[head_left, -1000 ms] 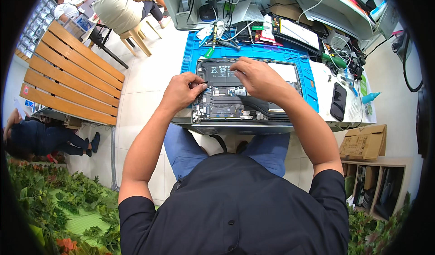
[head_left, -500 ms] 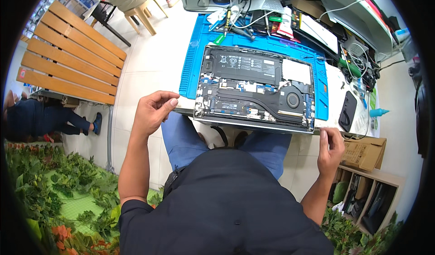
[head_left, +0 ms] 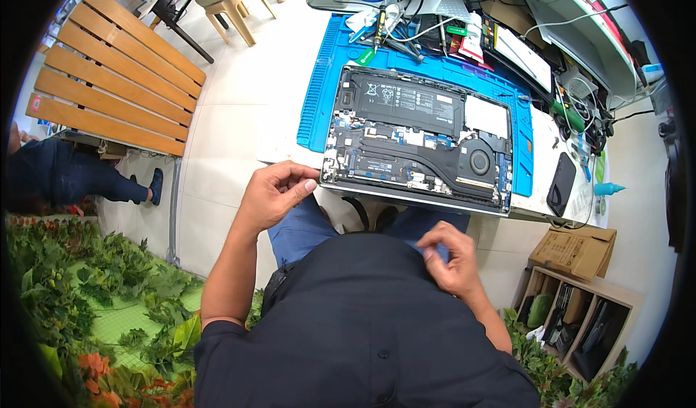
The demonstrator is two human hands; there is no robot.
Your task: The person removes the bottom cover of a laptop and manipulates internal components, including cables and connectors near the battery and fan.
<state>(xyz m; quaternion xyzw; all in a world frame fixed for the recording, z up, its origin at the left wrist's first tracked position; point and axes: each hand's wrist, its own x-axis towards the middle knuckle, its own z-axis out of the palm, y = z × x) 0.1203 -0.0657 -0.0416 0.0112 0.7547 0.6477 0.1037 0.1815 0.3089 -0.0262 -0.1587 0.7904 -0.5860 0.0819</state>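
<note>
A laptop [head_left: 413,180] lies with its inner side bare on a blue work mat [head_left: 316,103]. Its black battery [head_left: 406,107] is on the far side, its round fan [head_left: 475,163] at the right, and a white rectangular pad [head_left: 487,114] beside the battery. My left hand [head_left: 279,194] is at the laptop's near left corner, thumb and forefinger slightly apart, fingertips right by the edge; whether they touch it I cannot make out. My right hand [head_left: 449,259] hovers in front of my belly, loosely curled and holding nothing visible, apart from the laptop.
Behind the laptop lie a yellow-and-black screwdriver [head_left: 380,27], cables and several tools. A dark phone [head_left: 562,185] and a teal bottle [head_left: 607,189] lie at the right. A cardboard box [head_left: 576,252] sits on a low shelf. A slatted wooden bench [head_left: 119,78] stands left.
My right hand has left the laptop's near right corner and come in toward my belly. My left hand has shifted right, closer to the near left corner. The view has moved slightly.
</note>
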